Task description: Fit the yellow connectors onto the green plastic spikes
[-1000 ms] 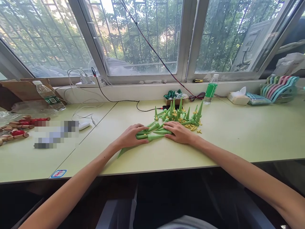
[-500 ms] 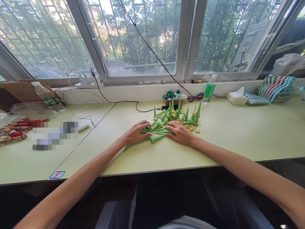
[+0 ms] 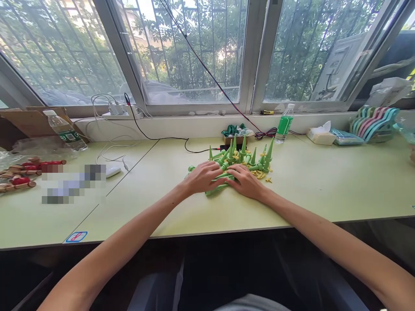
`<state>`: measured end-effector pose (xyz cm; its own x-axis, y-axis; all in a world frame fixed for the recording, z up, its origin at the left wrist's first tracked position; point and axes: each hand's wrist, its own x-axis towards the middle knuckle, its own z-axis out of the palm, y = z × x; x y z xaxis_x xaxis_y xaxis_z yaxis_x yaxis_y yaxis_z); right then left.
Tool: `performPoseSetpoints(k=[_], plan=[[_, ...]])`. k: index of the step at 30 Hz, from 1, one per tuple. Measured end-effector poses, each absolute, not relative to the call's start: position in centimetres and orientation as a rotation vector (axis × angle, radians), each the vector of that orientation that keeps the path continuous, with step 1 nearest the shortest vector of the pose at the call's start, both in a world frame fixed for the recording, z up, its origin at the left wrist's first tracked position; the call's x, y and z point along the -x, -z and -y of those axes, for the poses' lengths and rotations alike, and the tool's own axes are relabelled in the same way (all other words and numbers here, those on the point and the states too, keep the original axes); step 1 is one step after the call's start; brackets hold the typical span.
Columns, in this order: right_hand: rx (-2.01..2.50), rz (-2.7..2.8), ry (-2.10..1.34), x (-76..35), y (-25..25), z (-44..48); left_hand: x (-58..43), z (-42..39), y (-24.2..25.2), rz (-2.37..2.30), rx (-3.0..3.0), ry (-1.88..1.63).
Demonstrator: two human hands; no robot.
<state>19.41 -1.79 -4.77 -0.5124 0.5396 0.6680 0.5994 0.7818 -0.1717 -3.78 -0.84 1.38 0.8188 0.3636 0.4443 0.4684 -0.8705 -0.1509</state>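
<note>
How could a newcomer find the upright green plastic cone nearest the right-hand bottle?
On the pale yellow-green table, find the clear, green-labelled plastic bottle right of centre. Nearer the viewer and slightly left stands the green plastic cone, farther right than any other upright one.

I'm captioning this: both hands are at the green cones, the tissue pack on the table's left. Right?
No: the head view shows the tissue pack on the right of the table. The left hand and right hand are at the green cones.

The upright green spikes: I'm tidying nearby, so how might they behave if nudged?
The upright green spikes would probably tip easily, being tall and narrow. Their plastic-looking surface suggests they're stiff and light. Toppled, they might roll, given their round taper.
</note>
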Motion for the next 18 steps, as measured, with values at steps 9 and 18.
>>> performPoseSetpoints(k=[9, 18], plan=[[0.881, 2.069, 0.077, -20.1, 4.4, 2.4, 2.5, 1.6, 1.1, 0.756, 2.784, 0.788], [0.856, 2.164, 0.096, -20.3, 4.3, 2.6, 2.2, 2.2, 1.8, 0.778, 2.853, 0.733]])
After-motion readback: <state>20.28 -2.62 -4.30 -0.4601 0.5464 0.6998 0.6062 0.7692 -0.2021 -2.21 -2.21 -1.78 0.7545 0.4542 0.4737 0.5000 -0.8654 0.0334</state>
